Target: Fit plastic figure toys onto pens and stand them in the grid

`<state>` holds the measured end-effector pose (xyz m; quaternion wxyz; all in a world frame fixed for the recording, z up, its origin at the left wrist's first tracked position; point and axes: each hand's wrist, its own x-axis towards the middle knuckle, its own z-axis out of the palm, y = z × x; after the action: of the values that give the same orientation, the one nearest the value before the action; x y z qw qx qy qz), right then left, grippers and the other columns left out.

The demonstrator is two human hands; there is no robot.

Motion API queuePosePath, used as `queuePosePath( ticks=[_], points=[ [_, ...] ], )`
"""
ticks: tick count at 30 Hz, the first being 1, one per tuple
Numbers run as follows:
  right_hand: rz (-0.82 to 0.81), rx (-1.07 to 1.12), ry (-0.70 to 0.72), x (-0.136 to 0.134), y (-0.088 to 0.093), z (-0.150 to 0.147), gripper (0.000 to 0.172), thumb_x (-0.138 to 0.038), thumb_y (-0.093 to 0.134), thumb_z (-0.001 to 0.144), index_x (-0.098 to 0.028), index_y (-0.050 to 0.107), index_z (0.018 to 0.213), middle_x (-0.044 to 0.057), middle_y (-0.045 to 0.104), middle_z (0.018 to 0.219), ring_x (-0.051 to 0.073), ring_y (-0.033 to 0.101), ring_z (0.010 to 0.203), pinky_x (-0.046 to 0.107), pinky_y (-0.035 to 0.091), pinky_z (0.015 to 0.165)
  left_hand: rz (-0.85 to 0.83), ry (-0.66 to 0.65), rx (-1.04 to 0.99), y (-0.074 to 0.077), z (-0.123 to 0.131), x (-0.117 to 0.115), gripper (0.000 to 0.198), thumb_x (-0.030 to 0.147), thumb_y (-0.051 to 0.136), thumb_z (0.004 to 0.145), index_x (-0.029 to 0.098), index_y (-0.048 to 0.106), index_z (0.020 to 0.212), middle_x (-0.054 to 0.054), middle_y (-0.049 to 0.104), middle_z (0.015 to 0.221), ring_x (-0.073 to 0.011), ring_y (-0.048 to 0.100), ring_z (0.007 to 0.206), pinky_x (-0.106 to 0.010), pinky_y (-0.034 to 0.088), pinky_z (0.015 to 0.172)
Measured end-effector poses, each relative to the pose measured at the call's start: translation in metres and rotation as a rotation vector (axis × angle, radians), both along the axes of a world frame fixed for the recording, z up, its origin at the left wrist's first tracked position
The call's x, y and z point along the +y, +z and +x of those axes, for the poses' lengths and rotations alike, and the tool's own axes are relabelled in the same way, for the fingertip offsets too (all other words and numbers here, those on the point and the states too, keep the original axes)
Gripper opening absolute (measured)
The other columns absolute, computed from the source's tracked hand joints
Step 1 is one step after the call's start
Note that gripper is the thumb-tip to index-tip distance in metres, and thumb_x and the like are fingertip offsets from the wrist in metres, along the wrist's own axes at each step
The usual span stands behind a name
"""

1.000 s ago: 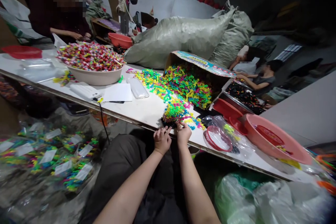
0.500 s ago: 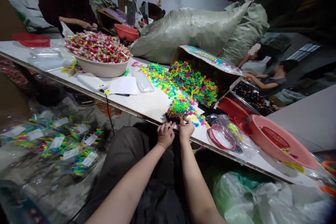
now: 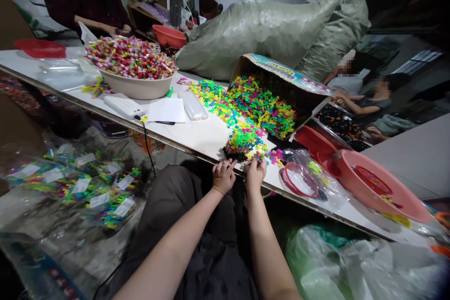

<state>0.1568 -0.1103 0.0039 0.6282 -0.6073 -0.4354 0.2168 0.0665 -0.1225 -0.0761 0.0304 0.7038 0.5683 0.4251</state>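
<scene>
My left hand (image 3: 223, 176) rests at the front edge of the white table (image 3: 197, 136), fingers spread, touching a dark heap under a small mound of neon plastic toys (image 3: 246, 138). Just to its right, my right hand (image 3: 256, 172) has its fingertips pinched into loose neon pieces at the mound's foot; what it grips is too small to tell. More of these toys spill from a tipped cardboard box (image 3: 281, 75) behind the mound. My dark-clothed lap lies below the table edge.
A bowl heaped with wrapped candies (image 3: 137, 86), white paper (image 3: 167, 110) and a cabled white device (image 3: 123, 105) lie left. A red basket (image 3: 297, 180) and pink basins (image 3: 372, 183) stand right. Grey sacks (image 3: 256, 33) fill the back. Filled bags (image 3: 87, 187) lie lower left. Other people sit around.
The view has tilted slightly; both hands stay at the table edge by the toy mound. My right hand has shifted a little right, its fingers now pinching into the loose pieces.
</scene>
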Motion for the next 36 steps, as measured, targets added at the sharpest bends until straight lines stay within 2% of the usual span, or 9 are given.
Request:
queuePosePath(
  ticks=[5, 9, 12, 19, 27, 32, 36],
  points=[
    [0.115, 0.116, 0.02, 0.005, 0.004, -0.001, 0.045, -0.039, 0.05, 0.074, -0.017, 0.033, 0.11, 0.012, 0.05, 0.105, 0.013, 0.058, 0.069, 0.029, 0.05, 0.066, -0.012, -0.008, -0.001, 0.003, 0.0, -0.001, 0.043, 0.023, 0.042, 0.08, 0.031, 0.047, 0.122, 0.0, 0.05, 0.123, -0.0231, 0.035, 0.115, -0.041, 0.024, 0.099],
    [0.044, 0.103, 0.007, 0.007, -0.001, -0.001, 0.041, -0.042, 0.047, 0.076, -0.015, 0.04, 0.105, 0.008, 0.054, 0.091, 0.014, 0.057, 0.069, 0.03, 0.049, 0.066, 0.009, -0.007, -0.002, 0.001, 0.0, 0.0, 0.043, 0.023, 0.042, 0.08, 0.031, 0.047, 0.122, 0.0, 0.05, 0.122, -0.0227, 0.035, 0.115, -0.041, 0.023, 0.099],
    [-0.025, -0.002, -0.088, 0.008, -0.005, -0.001, 0.043, -0.043, 0.045, 0.076, -0.012, 0.045, 0.106, 0.006, 0.055, 0.079, 0.014, 0.054, 0.066, 0.028, 0.046, 0.063, 0.017, -0.003, 0.0, -0.001, 0.0, 0.0, 0.043, 0.024, 0.042, 0.08, 0.031, 0.047, 0.122, 0.0, 0.05, 0.122, -0.0224, 0.035, 0.115, -0.04, 0.022, 0.099],
    [-0.005, -0.079, -0.21, 0.011, -0.005, -0.007, 0.041, -0.043, 0.053, 0.071, -0.012, 0.054, 0.098, 0.008, 0.058, 0.091, 0.014, 0.048, 0.069, 0.027, 0.043, 0.068, 0.061, -0.006, 0.009, -0.002, -0.003, 0.001, 0.042, 0.025, 0.041, 0.081, 0.031, 0.047, 0.122, 0.001, 0.051, 0.122, -0.0212, 0.037, 0.113, -0.038, 0.023, 0.099],
    [-0.036, -0.128, -0.27, 0.015, -0.008, -0.01, 0.038, -0.043, 0.053, 0.071, -0.012, 0.056, 0.093, 0.005, 0.058, 0.084, 0.013, 0.047, 0.067, 0.026, 0.04, 0.067, 0.158, 0.055, 0.04, -0.01, 0.0, 0.005, 0.041, 0.026, 0.044, 0.08, 0.033, 0.048, 0.12, 0.001, 0.054, 0.118, -0.0198, 0.039, 0.111, -0.036, 0.027, 0.097],
    [0.025, -0.249, -0.415, 0.015, -0.011, -0.015, 0.032, -0.041, 0.052, 0.073, -0.014, 0.056, 0.088, 0.005, 0.057, 0.083, 0.015, 0.047, 0.071, 0.028, 0.038, 0.071, 0.186, 0.058, 0.049, -0.01, -0.001, 0.005, 0.041, 0.026, 0.043, 0.081, 0.033, 0.046, 0.121, 0.003, 0.053, 0.119, -0.019, 0.038, 0.112, -0.035, 0.026, 0.097],
    [-0.036, -0.359, -0.421, 0.014, -0.012, -0.02, 0.03, -0.042, 0.051, 0.074, -0.015, 0.057, 0.085, 0.004, 0.057, 0.078, 0.017, 0.048, 0.074, 0.032, 0.035, 0.077, 0.16, 0.039, 0.055, -0.009, -0.003, 0.004, 0.041, 0.025, 0.041, 0.083, 0.034, 0.045, 0.123, 0.003, 0.053, 0.12, -0.0185, 0.038, 0.112, -0.035, 0.025, 0.097]
  ],
)
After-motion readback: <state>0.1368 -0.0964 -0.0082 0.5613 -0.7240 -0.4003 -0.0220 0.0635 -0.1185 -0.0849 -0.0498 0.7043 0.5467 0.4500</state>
